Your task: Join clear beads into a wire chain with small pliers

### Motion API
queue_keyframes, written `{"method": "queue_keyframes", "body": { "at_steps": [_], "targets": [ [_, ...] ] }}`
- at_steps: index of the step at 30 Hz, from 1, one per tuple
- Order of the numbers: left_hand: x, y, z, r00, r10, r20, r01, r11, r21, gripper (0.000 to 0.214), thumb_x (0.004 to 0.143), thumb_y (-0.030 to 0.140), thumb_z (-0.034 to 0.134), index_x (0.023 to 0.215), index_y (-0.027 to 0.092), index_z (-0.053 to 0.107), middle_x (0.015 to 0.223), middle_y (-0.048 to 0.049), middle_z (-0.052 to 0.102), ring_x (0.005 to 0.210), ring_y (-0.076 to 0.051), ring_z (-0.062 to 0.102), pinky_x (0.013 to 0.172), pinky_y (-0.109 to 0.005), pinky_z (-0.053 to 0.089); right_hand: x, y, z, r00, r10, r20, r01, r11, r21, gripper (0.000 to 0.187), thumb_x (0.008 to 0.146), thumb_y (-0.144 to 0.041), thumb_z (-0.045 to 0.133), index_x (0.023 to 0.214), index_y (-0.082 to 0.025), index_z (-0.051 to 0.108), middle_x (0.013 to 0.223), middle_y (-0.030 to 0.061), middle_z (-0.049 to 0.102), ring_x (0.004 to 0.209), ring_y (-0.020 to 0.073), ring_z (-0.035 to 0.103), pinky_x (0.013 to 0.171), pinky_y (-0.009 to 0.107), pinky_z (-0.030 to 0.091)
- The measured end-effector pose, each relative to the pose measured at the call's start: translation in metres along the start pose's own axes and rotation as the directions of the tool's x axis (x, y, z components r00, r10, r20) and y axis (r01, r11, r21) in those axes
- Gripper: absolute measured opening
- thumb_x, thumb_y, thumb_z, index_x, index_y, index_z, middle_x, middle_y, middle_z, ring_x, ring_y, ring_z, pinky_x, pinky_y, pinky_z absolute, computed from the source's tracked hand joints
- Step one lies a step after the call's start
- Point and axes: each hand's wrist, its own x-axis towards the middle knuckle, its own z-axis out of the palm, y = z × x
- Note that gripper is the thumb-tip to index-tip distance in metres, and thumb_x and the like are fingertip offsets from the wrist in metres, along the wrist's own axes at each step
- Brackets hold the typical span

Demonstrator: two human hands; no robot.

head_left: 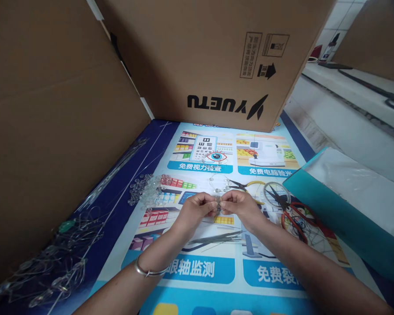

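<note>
My left hand [200,209] and my right hand [241,208] meet over the printed mat, thumbs and fingers pinched together. Small clear beads [218,204] show between the fingertips of both hands; how they are joined is hidden. Just beyond the fingers lies a thin loop with clear beads [219,189]. A bundle of thin wires [216,237] lies in front of the hands. To the left is a heap of loose clear beads [147,190]. Pliers with yellow handles [249,186] lie right behind my right hand.
Cardboard panels [197,57] stand behind and at the left. A roll of clear line [277,192] and red-handled cutters [295,214] lie at the right, beside a teal box [344,218]. Tangled beaded wires [62,262] and long straight wires [111,170] lie along the left.
</note>
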Motion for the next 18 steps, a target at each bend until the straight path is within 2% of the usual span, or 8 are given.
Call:
{"method": "queue_keyframes", "body": {
  "at_steps": [8, 18],
  "targets": [
    [0.0009, -0.0027, -0.0005, 0.999, 0.025, 0.036, -0.027, 0.999, 0.041, 0.017, 0.071, 0.028, 0.067, 0.072, 0.013, 0.057, 0.062, 0.001, 0.058, 0.056, -0.009, 0.055, 0.059, -0.023, 0.046, -0.002, 0.0003, 0.0029, 1.0, -0.001, -0.02, 0.002, 0.999, 0.041, 0.029, 0.06, -0.036, 0.075, 0.074, -0.015, 0.059, 0.072, -0.0008, 0.058, 0.063, 0.0105, 0.054, 0.064, 0.028, 0.049],
    [-0.0001, -0.0049, 0.0005, 0.998, 0.063, 0.024, -0.065, 0.99, 0.121, 0.016, 0.073, 0.027, 0.064, 0.072, 0.013, 0.056, 0.062, 0.0008, 0.058, 0.057, -0.009, 0.054, 0.058, -0.022, 0.046, -0.001, 0.0062, 0.0039, 0.999, -0.019, -0.047, 0.02, 1.0, 0.015, 0.029, 0.063, -0.039, 0.072, 0.077, -0.016, 0.059, 0.072, -0.0016, 0.058, 0.064, 0.0106, 0.055, 0.065, 0.028, 0.05]
  ]
}}
